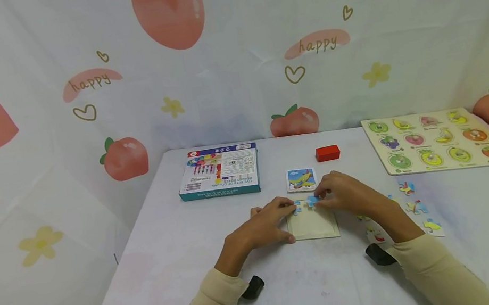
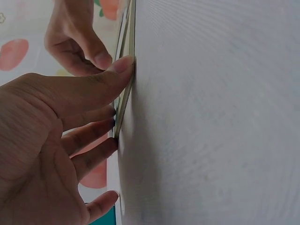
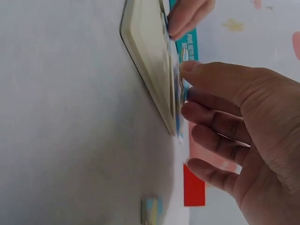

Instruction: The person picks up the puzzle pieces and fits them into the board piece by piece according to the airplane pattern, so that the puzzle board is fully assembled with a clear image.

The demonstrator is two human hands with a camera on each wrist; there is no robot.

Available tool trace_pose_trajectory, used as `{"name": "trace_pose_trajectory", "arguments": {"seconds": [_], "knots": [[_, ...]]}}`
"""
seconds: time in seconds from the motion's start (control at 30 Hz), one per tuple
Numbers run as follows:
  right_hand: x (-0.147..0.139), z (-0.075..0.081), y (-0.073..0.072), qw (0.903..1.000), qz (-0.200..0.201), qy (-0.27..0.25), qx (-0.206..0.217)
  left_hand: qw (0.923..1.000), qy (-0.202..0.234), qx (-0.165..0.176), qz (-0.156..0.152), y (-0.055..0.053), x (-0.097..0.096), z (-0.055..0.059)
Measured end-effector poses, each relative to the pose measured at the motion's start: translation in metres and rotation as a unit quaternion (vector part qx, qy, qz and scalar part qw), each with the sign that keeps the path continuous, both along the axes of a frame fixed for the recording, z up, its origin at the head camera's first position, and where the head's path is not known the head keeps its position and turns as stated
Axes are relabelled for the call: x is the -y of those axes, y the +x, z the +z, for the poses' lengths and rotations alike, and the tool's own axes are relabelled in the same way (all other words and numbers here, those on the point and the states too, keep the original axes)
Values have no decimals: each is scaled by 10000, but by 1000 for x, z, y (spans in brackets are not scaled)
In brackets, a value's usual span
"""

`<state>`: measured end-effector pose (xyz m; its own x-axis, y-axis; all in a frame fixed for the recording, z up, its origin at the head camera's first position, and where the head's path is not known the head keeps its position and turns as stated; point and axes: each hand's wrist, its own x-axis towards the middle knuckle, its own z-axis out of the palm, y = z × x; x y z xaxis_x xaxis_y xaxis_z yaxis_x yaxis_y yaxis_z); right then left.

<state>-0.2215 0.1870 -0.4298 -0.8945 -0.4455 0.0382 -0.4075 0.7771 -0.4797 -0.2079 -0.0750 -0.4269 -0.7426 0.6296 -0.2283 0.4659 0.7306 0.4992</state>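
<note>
A shallow wooden puzzle board [image 1: 313, 225] lies on the white table, its bare inside facing up. At its upper left sits a blue jigsaw piece [image 1: 298, 207]. My left hand [image 1: 264, 226] holds the board along its left side, thumb near the lower corner and fingertips by that piece. Between thumb and index finger, my right hand [image 1: 347, 192] pinches a second blue jigsaw piece [image 1: 312, 201] over the board's top edge; the right wrist view shows this jigsaw piece [image 3: 184, 84] edge-on. Just behind the board is a picture card [image 1: 301, 179] with a yellow airplane.
Several loose jigsaw pieces [image 1: 416, 207] lie to the right, partly behind my right forearm. A red block [image 1: 328, 153] stands behind the card. At the back left is a flat toy box [image 1: 219, 173]; a fruit puzzle board [image 1: 442, 142] lies at the back right.
</note>
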Motion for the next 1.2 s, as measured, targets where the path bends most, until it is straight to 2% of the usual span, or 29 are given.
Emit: {"name": "trace_pose_trajectory", "arguments": {"seconds": [0.27, 0.57, 0.8, 1.2], "knots": [[12, -3, -3, 9999, 65, 51, 127, 10000, -3, -72, -58, -1, 0, -1], [13, -2, -2, 9998, 146, 65, 151, 9999, -81, -110, -65, 0, 0, -1], [12, -2, -5, 9992, 360, 94, 150, 9999, -75, -126, -80, 0, 0, -1], [16, -3, -5, 9993, 325, 110, 118, 9999, -25, -110, -58, -1, 1, -1]]}}
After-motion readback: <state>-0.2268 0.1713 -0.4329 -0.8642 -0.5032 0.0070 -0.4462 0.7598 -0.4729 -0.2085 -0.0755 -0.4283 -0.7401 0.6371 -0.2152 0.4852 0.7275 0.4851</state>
